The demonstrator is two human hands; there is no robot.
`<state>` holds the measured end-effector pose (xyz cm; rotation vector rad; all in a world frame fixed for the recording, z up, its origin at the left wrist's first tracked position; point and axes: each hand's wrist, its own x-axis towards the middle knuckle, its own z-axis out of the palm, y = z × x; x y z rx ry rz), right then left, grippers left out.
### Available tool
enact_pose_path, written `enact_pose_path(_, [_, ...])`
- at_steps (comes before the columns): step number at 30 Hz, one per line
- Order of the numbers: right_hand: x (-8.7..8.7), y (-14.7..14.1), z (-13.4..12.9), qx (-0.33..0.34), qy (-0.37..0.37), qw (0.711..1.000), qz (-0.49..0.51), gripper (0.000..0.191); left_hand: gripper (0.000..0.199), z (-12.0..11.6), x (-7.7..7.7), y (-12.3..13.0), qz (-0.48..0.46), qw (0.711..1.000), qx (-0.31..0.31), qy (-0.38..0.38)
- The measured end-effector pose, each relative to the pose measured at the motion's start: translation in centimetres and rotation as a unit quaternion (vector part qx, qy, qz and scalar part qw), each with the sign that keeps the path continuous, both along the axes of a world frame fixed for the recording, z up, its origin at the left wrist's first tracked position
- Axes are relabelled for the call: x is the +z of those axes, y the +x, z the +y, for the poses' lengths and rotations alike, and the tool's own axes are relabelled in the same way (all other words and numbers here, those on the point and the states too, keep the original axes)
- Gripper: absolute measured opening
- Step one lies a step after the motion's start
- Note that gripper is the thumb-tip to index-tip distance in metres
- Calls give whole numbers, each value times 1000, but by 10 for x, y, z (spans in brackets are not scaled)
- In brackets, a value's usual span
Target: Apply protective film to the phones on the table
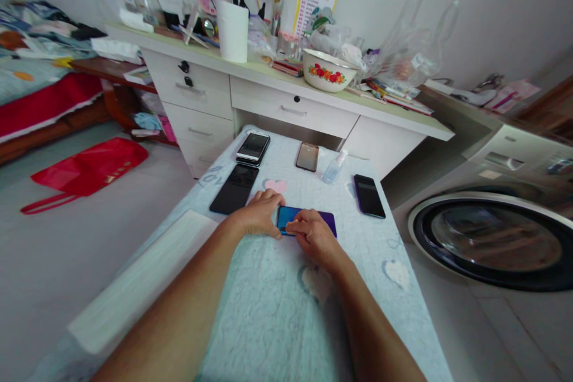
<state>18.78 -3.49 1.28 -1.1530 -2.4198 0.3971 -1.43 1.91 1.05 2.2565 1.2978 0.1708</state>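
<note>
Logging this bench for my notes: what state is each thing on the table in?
Blue phone: flat, both hands on it.
Left hand: resting at its left end.
Right hand: fingers on its top.
Black phone: flat, screen dark.
Stacked phones: screen dark.
Small bottle: lying down.
Purple phone: flat, untouched.

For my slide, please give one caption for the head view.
Both hands, left hand and right hand, touch a blue phone on the table.
</note>
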Motion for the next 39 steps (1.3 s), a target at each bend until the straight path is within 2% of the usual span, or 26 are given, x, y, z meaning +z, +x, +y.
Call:
enact_pose_path(7, [-4,-18,0,-32,13,999,-30,27,67,-1,3,0,1,1000,0,-5])
enact_pose_path(17, [-3,2,8,-148,26,987,-50,27,66,-1,5,0,-1,1000,-5,-11])
enact_pose_path(22, [-7,-6,4,-117,26,992,-33,25,66,-1,6,0,0,1000,-4,-13])
enact_pose_path(29, [-3,-14,-3,-62,11,998,-20,28,66,-1,7,-1,2,1000,-3,-15])
enact_pose_path(39, [-2,-23,-2,-25,26,998,-55,28,69,2,3,-1,10,1000,-12,-9])
